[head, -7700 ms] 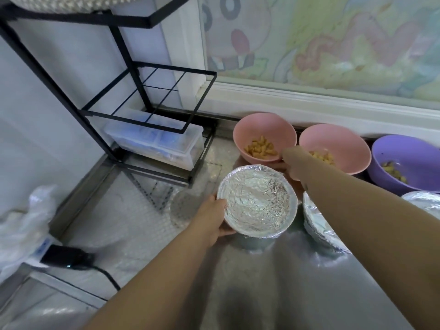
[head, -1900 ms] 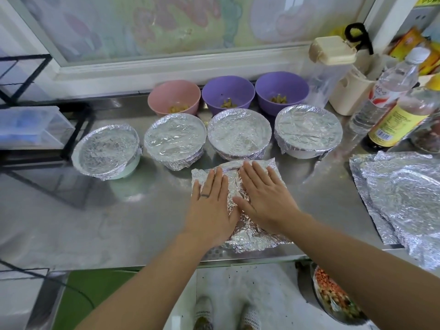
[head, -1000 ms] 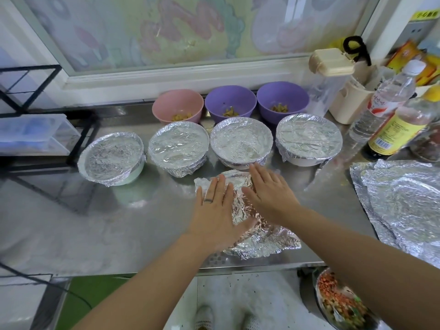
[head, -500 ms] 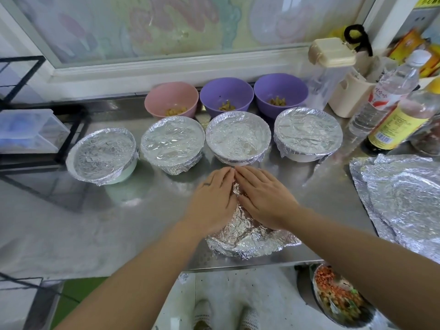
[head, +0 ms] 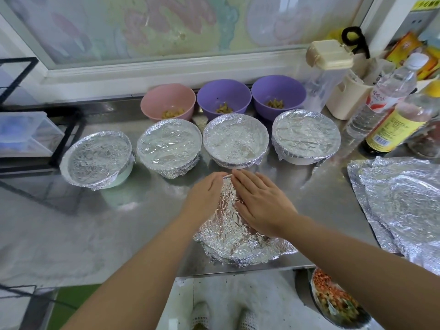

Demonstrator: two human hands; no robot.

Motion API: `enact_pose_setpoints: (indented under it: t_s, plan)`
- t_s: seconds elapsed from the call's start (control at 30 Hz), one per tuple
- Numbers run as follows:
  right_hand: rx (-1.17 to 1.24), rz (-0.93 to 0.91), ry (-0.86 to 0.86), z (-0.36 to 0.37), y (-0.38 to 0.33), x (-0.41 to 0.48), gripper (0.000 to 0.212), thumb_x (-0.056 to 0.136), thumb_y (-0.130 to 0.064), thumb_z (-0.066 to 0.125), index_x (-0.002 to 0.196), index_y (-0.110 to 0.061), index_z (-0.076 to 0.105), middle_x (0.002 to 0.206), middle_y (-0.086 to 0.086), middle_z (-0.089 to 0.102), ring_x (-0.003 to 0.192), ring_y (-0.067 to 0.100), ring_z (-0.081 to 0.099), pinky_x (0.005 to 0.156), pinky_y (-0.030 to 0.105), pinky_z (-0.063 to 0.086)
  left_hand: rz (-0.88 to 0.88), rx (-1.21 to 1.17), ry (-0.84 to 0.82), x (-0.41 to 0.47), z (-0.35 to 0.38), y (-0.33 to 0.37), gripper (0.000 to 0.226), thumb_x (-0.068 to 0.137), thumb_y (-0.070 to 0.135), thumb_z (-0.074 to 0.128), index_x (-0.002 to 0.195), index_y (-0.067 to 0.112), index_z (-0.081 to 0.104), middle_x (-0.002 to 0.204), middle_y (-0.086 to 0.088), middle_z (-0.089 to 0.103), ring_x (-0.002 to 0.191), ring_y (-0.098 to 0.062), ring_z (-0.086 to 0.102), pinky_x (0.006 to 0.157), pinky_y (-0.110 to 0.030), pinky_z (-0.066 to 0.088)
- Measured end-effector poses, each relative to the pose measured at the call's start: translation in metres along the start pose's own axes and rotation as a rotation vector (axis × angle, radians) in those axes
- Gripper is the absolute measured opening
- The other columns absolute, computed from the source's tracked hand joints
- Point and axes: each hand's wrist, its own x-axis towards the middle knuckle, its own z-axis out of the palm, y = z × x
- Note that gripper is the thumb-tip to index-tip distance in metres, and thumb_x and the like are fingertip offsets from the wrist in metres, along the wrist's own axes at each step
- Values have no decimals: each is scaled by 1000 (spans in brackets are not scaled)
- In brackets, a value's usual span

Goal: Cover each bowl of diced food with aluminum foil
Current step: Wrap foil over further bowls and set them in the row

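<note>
Fingers [head: 246, 183] of both hands lie straight and pressed flat on the foil [head: 228, 228], gripping nothing. The left hand [head: 204, 198] and right hand [head: 264, 206] angle inward so their tips nearly meet at the sheet's far end. The foil lies in the lower middle of the frame, on the tabletop [head: 119, 222] by its near edge.

About two seconds ago the hands lay side by side on a flat, roughly square sheet. Now they have closed together, and the foil is narrower at the top and humped. I cannot tell whether anything sits under it. The sheet is probably being shaped before use, so no further bowl is covered yet.

There are four covered bowls [head: 234, 139] in a row across the middle. Behind them are three open ones holding diced food, one pink bowl [head: 167, 101] and two purple bowls [head: 223, 95]. At least two spare sheets [head: 400, 198] lie at the right edge.
</note>
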Motion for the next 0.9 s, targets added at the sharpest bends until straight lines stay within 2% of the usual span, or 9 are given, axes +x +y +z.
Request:
enact_pose_setpoints:
  t_s: [0.13, 0.17, 0.2, 0.27, 0.37, 0.47, 0.6, 0.7, 0.9]
  plan:
    - [-5, 2, -1, 0, 0, 1, 70, 101, -53, 8, 161, -15, 7, 168, 1, 1, 155, 14, -3, 126, 39, 1, -109, -170, 54, -11, 1, -11, 39, 111, 27, 29, 124, 27, 66, 114, 10, 66, 109, -5, 59, 84, -3, 36]
    - [-8, 3, -3, 1, 0, 1, 71, 100, -53, 6, 161, -15, 5, 168, 0, 0, 155, 14, -4, 126, 39, 1, -156, -227, 55, -14, 2, -15, 40, 112, 29, 28, 124, 25, 66, 112, 9, 67, 108, -5, 59, 85, -1, 37]
    - [-12, 3, -6, 1, 0, 1, 72, 99, -54, 4, 161, -15, 5, 168, 0, -1, 155, 13, -5, 126, 38, 1, -214, -284, 50, -16, 3, -18, 43, 111, 35, 26, 129, 23, 64, 120, 6, 67, 114, -8, 59, 96, -5, 37]
    - [-20, 1, -6, 1, 1, 1, 74, 98, -54, 1, 161, -15, 5, 168, 1, -1, 155, 14, -5, 126, 38, 2, -304, -328, 27, -17, 3, -27, 52, 109, 48, 23, 147, 27, 52, 146, 4, 54, 137, -15, 46, 120, -28, 29]
    - [-29, 3, -1, 0, 2, 1, 74, 98, -55, 1, 161, -16, 3, 168, 1, -2, 155, 14, -5, 126, 36, 1, -296, -314, 90, -24, -2, -26, 55, 107, 53, 22, 148, 28, 50, 153, 6, 48, 142, -13, 41, 123, -38, 26]
    - [-40, 7, 0, 0, 3, 1, 72, 100, -55, 5, 161, -16, 0, 168, 0, -6, 154, 13, -9, 125, 34, -2, -175, -201, 366, -49, 4, -8, 49, 110, 38, 27, 154, 20, 40, 159, 8, 38, 148, -9, 30, 125, -34, 21]
    - [-58, 3, -3, 1, 2, 2, 72, 101, -55, 4, 160, -16, -1, 168, 0, -6, 154, 13, -10, 125, 35, -1, -149, -192, 453, -73, 47, 2, 52, 110, 34, 29, 160, 20, 26, 166, 9, 22, 150, 1, 15, 120, -15, 9]
    - [-65, 3, -1, 1, 2, 2, 73, 99, -55, 2, 161, -16, 1, 168, 1, -4, 154, 14, -7, 125, 35, 0, -201, -262, 522, -74, 59, -1, 50, 110, 30, 30, 158, 18, 28, 162, 8, 29, 142, 6, 22, 107, 2, 9]
    - [-70, 3, -4, 0, 2, 1, 73, 99, -55, 5, 161, -15, 3, 168, 1, -2, 155, 14, -4, 125, 36, 3, -236, -633, 559, -77, 60, 2, 43, 111, 30, 32, 152, 22, 42, 152, 15, 43, 136, 10, 37, 106, -2, 28]
